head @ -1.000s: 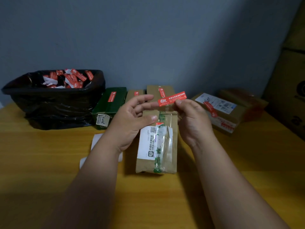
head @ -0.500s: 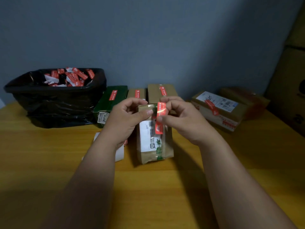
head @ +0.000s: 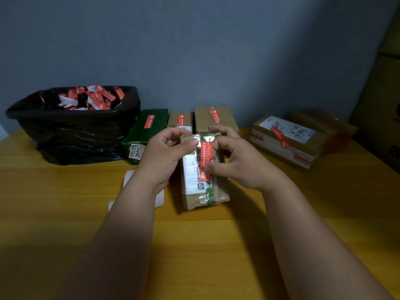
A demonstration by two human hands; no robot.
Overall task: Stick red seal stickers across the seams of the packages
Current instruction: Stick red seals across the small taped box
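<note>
A brown paper package (head: 218, 194) with a white label and green tape lies on the wooden table in front of me. A red seal sticker (head: 205, 161) runs lengthwise down its taped middle. My left hand (head: 164, 152) grips the package's far left corner, thumb on top. My right hand (head: 240, 161) curls over the right side, its thumb pressing the sticker's lower part and fingers round the far end. Whether the whole sticker lies flat I cannot tell.
Behind stand a green box (head: 149, 128) and two brown boxes (head: 216, 120), each with a red sticker. More cartons (head: 285, 139) sit at the right. A black-lined bin (head: 75, 126) of sticker scraps is at the left. White backing paper (head: 129, 180) lies under my left wrist.
The sticker, held crosswise in the air above the package a second ago, has been turned lengthwise and brought down onto the package's taped seam. Both hands moved down onto the package.
</note>
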